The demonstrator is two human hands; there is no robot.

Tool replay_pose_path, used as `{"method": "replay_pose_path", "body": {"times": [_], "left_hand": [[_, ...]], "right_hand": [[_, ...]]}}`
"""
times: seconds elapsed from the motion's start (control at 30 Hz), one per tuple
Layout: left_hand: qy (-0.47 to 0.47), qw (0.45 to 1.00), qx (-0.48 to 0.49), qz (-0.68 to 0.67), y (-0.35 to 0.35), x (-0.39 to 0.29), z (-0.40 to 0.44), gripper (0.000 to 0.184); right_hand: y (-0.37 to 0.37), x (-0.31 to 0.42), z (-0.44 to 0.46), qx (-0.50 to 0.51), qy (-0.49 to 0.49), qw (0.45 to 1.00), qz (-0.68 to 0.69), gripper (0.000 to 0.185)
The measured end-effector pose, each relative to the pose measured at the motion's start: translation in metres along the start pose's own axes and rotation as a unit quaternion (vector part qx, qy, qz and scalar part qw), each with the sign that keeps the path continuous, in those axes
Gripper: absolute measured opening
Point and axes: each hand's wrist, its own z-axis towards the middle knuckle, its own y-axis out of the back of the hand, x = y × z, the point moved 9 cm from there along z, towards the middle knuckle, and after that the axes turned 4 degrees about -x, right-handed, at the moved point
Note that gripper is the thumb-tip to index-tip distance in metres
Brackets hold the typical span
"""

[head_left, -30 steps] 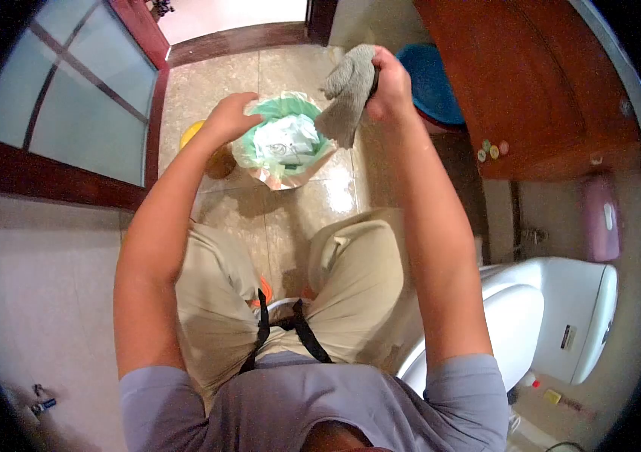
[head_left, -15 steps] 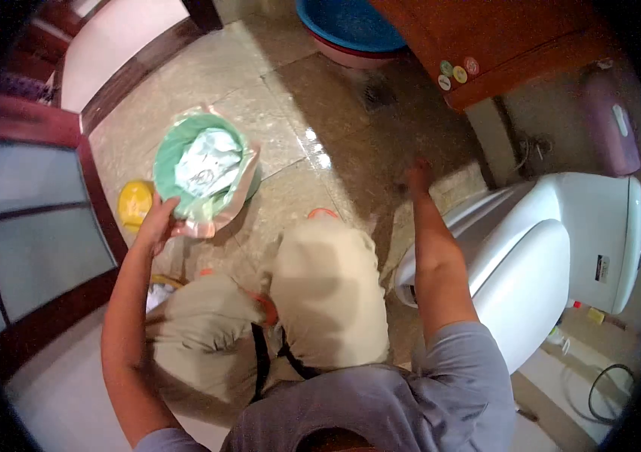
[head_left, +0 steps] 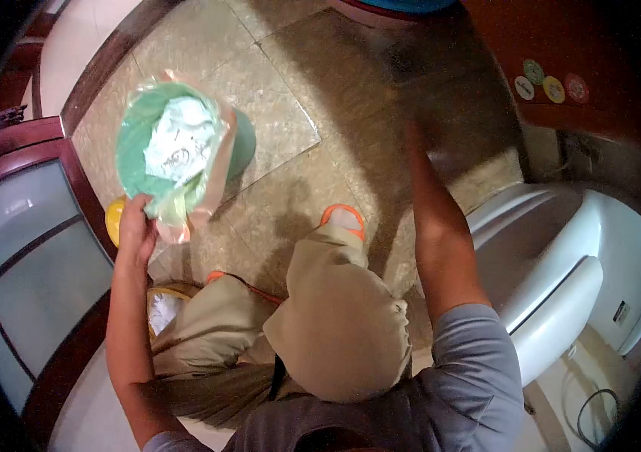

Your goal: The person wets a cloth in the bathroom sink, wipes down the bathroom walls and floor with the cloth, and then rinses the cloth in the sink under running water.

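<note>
My left hand (head_left: 138,230) has its fingers closed on the near rim of a green trash bin (head_left: 243,147), where a thin plastic liner bag (head_left: 219,166) is folded over the edge. The bin is tilted, with its mouth facing up and to the left. Inside it lies crumpled white paper (head_left: 179,139). Over the shadowed floor, my right hand (head_left: 415,135) is stretched forward at the right. It is dark and smeared, so its fingers cannot be made out, and nothing shows in it.
A white toilet (head_left: 554,316) stands close on my right, beside a reddish-brown panel (head_left: 561,45) with round stickers. A glazed, dark-red framed door (head_left: 34,226) is on the left. A yellow object (head_left: 114,220) sits behind my left hand. A blue basin (head_left: 411,4) is at the top.
The bin has tipped further to the left, showing more of its outer wall, with my left hand still on its rim. My view has shifted, and more of my orange-edged slipper shows.
</note>
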Motion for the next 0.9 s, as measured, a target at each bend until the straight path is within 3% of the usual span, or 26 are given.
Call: {"method": "replay_pose_path", "body": {"times": [0.07, 0.17, 0.2, 0.27, 0.3, 0.37, 0.47, 0.53, 0.6, 0.63, 0.7, 0.77, 0.83, 0.9], "left_hand": [[-0.032, 0.999, 0.020, -0.006, -0.005, 0.000, 0.007, 0.032], [-0.046, 0.998, 0.028, -0.014, 0.004, 0.005, 0.034, 0.034], [-0.049, 0.998, 0.033, -0.013, 0.005, 0.005, 0.041, 0.035], [-0.068, 0.997, 0.032, -0.002, 0.004, 0.000, 0.043, 0.030], [-0.076, 0.997, 0.030, 0.005, 0.001, -0.002, 0.042, 0.029], [-0.074, 0.997, 0.034, 0.006, 0.004, 0.000, 0.035, 0.027], [-0.061, 0.998, 0.024, 0.011, -0.002, -0.005, 0.023, 0.031], [-0.045, 0.999, 0.015, 0.003, -0.012, -0.007, 0.014, 0.035], [-0.040, 0.999, 0.036, -0.001, 0.000, 0.005, 0.026, 0.034], [-0.040, 0.998, 0.051, 0.000, 0.001, 0.007, 0.032, 0.033], [-0.045, 0.998, 0.029, 0.020, 0.005, 0.009, 0.028, 0.029], [-0.032, 0.999, 0.009, 0.028, -0.004, 0.003, 0.024, 0.026], [-0.036, 0.998, 0.043, 0.036, 0.009, 0.008, 0.042, 0.026], [-0.027, 0.994, 0.065, 0.078, 0.023, 0.010, 0.058, 0.025]], "right_hand": [[0.031, 0.096, -0.052, -0.058, 0.076, 0.994, 0.055, 0.064], [0.014, 0.220, -0.125, 0.035, 0.213, 0.964, 0.157, 0.060], [0.001, 0.249, -0.146, 0.084, 0.282, 0.924, 0.244, 0.058], [-0.005, 0.302, -0.205, 0.068, 0.456, 0.866, 0.195, 0.053], [0.000, 0.316, -0.249, 0.006, 0.550, 0.833, 0.056, 0.051], [-0.004, 0.315, -0.332, 0.131, 0.663, 0.737, -0.021, 0.044], [-0.017, 0.264, -0.352, 0.125, 0.765, 0.631, 0.031, 0.040], [-0.003, 0.216, -0.332, 0.147, 0.747, 0.647, 0.049, 0.043], [0.008, 0.155, -0.291, 0.139, 0.764, 0.615, 0.135, 0.042], [0.029, 0.129, -0.274, 0.113, 0.755, 0.637, 0.107, 0.038], [0.069, 0.097, -0.241, 0.154, 0.644, 0.748, -0.047, 0.038], [0.087, 0.032, -0.183, 0.128, 0.458, 0.868, -0.140, 0.045], [0.071, -0.055, -0.135, -0.014, 0.400, 0.905, -0.145, 0.052], [0.057, -0.114, -0.106, -0.119, 0.421, 0.876, -0.201, 0.058]]}}
